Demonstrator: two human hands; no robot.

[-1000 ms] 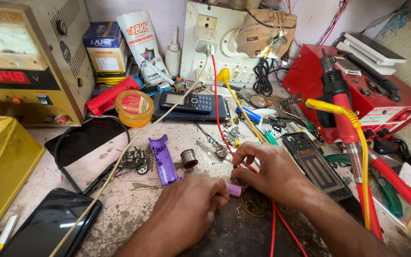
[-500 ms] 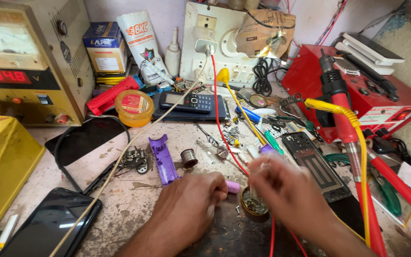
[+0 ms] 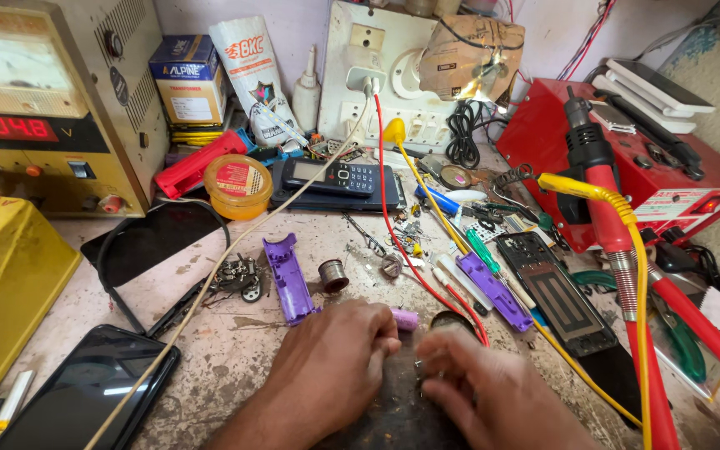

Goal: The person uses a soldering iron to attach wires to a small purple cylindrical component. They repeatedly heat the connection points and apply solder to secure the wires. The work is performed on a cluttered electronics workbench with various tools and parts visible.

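Head view looks down on a cluttered repair bench. The biggest item is the yellow power supply with a meter and red digits at the far left, matched on the far right by a red station. A white switchboard stands against the back wall. Nearer, a dark smartphone lies face up at the left front, and a keypad phone rests behind a round orange tub. A purple casing half lies left of centre, another purple casing piece to the right, a small solder spool between them.

At the front edge the two hands meet over a dark mat. The left hand is curled, fingers pressed together around a small purple part that pokes out just past its knuckles. The right hand is blurred; its fingertips touch the left hand's, but I cannot tell what they pinch. A red wire runs down to them.
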